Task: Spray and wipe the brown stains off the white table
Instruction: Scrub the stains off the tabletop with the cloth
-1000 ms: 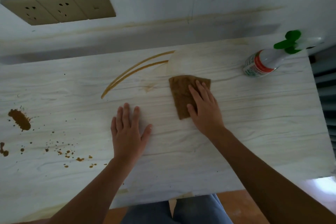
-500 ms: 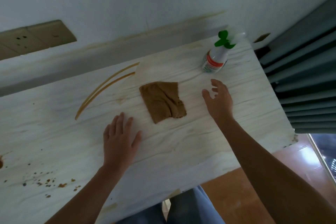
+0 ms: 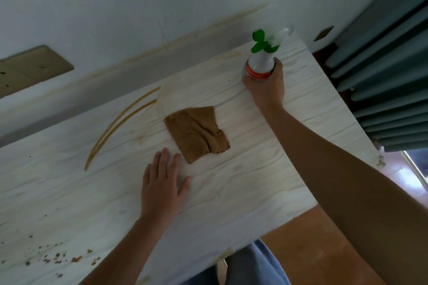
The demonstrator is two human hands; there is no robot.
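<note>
Since the earlier frames the right hand [image 3: 266, 85] has let go of the cloth [image 3: 196, 133] and travelled to the far right corner of the table [image 3: 243, 180], where it now reaches the spray bottle [image 3: 260, 65]. Its fingers and thumb curl round the lower body of the bottle, so it has a hold, though I cannot tell whether the bottle is already lifted or still stands on the surface. The green trigger [image 3: 259, 43] points away from the person and no finger is on it yet. The left hand [image 3: 162, 183] has stayed where it was, lying flat on the table with fingers straight and spread, holding nothing, its fingertips just beside the near corner of the cloth. The cloth lies loose and rumpled in the middle of the table, touched by neither hand.

Two curved streaks [image 3: 115, 122] remain to the left of the cloth, their right ends fading into a paler smeared patch, and brown specks [image 3: 58, 255] are scattered along the near left edge. The step in hand looks like fetching the spray for the next stretch of stain, with much wiping left to do. The next move calls for lifting the bottle, shifting the grip up so a finger reaches the trigger, and aiming the nozzle left at the streaks, well apart from the bottle's present place.
</note>
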